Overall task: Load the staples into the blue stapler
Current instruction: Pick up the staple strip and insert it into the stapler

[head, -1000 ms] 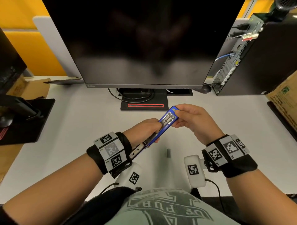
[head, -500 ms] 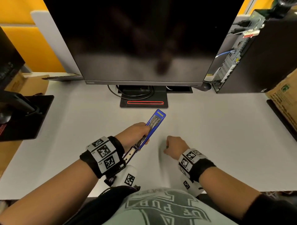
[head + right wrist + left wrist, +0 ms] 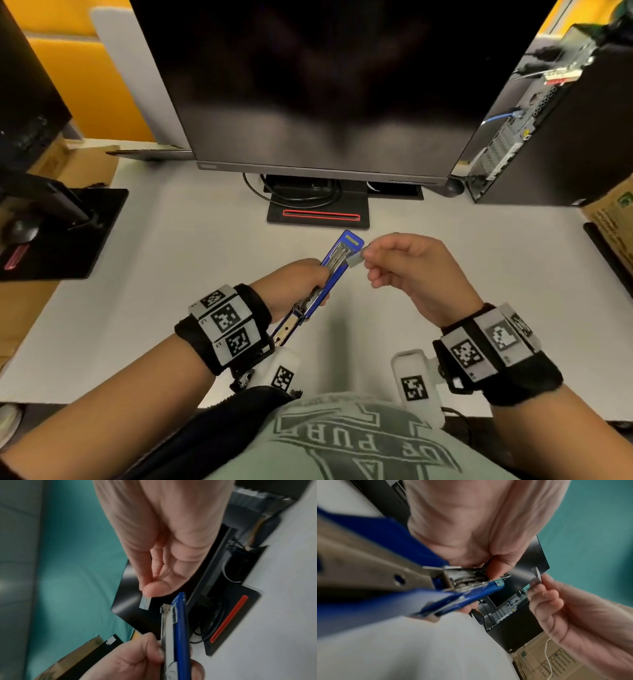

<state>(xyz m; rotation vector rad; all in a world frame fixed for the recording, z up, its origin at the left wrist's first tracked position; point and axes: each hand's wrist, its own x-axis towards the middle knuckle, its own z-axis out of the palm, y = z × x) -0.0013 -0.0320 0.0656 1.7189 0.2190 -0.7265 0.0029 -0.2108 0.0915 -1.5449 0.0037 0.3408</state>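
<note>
Left hand [image 3: 294, 281] grips opened blue stapler [image 3: 337, 258] steady so right hand [image 3: 407, 270], pinching staples [image 3: 355, 261], can seat them in the channel.

**Three cameras, one small meeting point**

The head view looks down and forward from above the desk [image 3: 191, 260], taking in both forearms and the monitor [image 3: 329, 85] beyond. The left wrist camera sits very near, looking along the left hand [image 3: 471, 524] with the blue stapler [image 3: 373, 582] filling its frame. The right wrist camera, just as close, looks past the right hand [image 3: 164, 534]. All three share the stapler's front end, the staples [image 3: 145, 602] beside it, and the monitor.
</note>
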